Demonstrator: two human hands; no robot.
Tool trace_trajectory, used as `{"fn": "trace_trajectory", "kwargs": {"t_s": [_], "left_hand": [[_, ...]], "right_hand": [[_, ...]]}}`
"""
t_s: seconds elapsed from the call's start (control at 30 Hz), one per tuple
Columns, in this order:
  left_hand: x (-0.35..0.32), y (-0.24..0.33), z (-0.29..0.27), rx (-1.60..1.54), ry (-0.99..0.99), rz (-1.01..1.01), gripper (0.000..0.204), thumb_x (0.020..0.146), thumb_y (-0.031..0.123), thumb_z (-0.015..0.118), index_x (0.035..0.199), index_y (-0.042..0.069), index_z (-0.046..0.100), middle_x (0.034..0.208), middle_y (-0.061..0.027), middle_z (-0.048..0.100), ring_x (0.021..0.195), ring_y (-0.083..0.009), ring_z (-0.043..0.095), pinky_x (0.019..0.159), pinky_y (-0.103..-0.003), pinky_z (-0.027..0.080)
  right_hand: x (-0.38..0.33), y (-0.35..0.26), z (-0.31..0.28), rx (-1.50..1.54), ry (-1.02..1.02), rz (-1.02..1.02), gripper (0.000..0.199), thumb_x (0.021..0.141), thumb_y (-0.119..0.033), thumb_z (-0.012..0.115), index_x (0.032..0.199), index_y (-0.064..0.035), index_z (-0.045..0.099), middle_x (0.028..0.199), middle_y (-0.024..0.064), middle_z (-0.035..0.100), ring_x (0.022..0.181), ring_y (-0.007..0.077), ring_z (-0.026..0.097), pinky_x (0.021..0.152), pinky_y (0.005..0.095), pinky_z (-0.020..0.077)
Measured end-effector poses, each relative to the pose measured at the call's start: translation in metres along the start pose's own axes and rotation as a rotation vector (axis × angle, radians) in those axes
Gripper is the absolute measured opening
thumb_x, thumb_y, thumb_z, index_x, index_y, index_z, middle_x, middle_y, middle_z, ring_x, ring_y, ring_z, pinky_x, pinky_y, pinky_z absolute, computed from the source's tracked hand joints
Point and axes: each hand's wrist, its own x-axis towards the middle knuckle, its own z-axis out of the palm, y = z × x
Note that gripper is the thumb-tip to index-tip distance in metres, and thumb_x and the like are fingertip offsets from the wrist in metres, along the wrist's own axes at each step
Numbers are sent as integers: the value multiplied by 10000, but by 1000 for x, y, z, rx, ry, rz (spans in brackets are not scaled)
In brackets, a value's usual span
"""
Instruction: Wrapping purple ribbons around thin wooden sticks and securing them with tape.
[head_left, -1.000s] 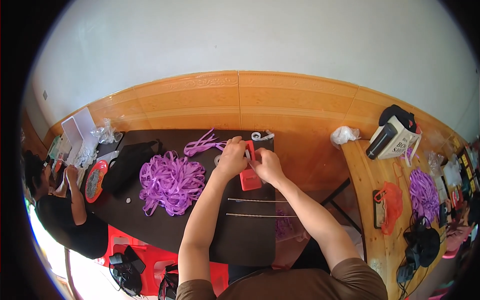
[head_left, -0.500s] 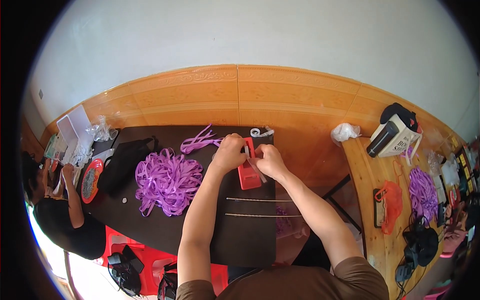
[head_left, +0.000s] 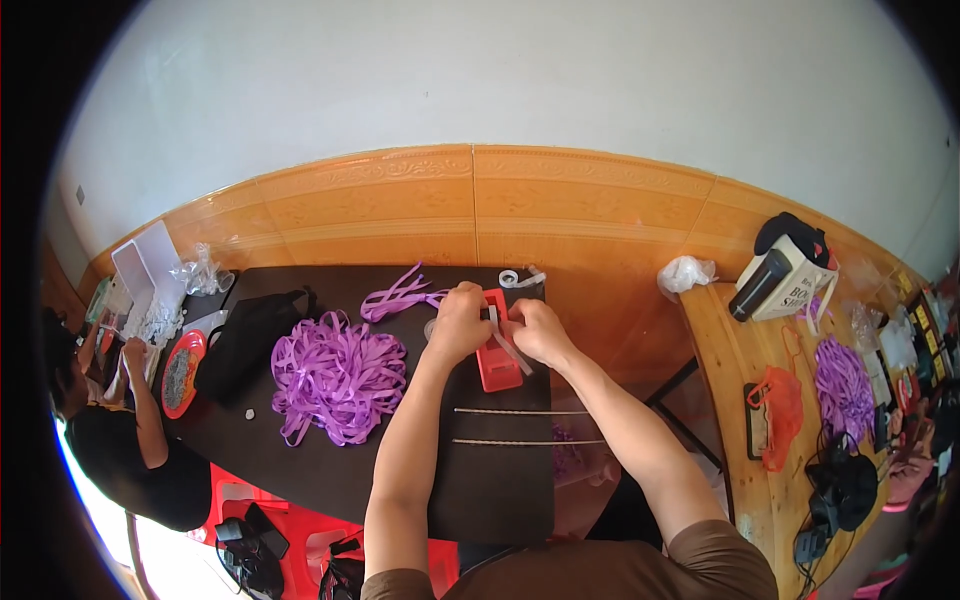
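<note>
Though a pale strip [head_left: 515,354] is out between my parted hands [head_left: 461,320], grip unclear, I see loose purple ribbons [head_left: 338,375] leftward.

Dispenser [head_left: 498,370] partly behind left hand [head_left: 462,322]

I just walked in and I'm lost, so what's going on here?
A person has the left hand and right hand close together over a red holder on a dark table. A pale strip lies across the holder beside the right hand. A heap of purple ribbon sits to the left, and two thin rods lie nearer the person. Someone in black sits at the far left.
</note>
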Motion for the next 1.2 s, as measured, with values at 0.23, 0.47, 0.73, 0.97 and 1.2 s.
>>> {"fn": "trace_trajectory", "kwargs": {"t_s": [0.23,0.47,0.73,0.97,1.2], "left_hand": [[1,-10,3,-96,79,10,202,515,52,700,660,-16,577,803,-181,594,797,-384,587,676,-435,477],[6,-18,-3,-204,-96,-101,224,541,78,710,723,-22,624,939,-185,593,906,-348,595,748,-394,487],[6,-15,-11,-144,-226,-17,234,627,48,708,811,-58,611,1140,-204,599,933,-274,599,767,-347,486],[9,-9,-8,-298,7,-67,287,610,62,750,820,-68,606,887,-194,661,753,-302,634,666,-364,498],[7,-38,3,-440,57,-242,307,646,52,773,904,-45,637,763,-105,641,693,-165,591,621,-308,482]], "right_hand": [[12,7,-1,31,-36,7,151,793,-89,708,790,49,648,693,134,645,666,189,613,585,348,472],[12,5,-3,42,-75,62,133,741,-87,681,753,39,640,767,245,643,771,354,655,646,420,484],[9,4,-4,87,-66,89,132,739,-92,685,760,32,646,772,239,648,768,350,655,649,418,486],[9,11,-3,124,-36,37,167,809,-114,714,759,26,637,629,76,606,562,141,564,483,301,405],[-6,-8,-15,422,-112,175,183,819,-134,711,915,6,643,747,79,653,617,149,613,524,285,452]]}}
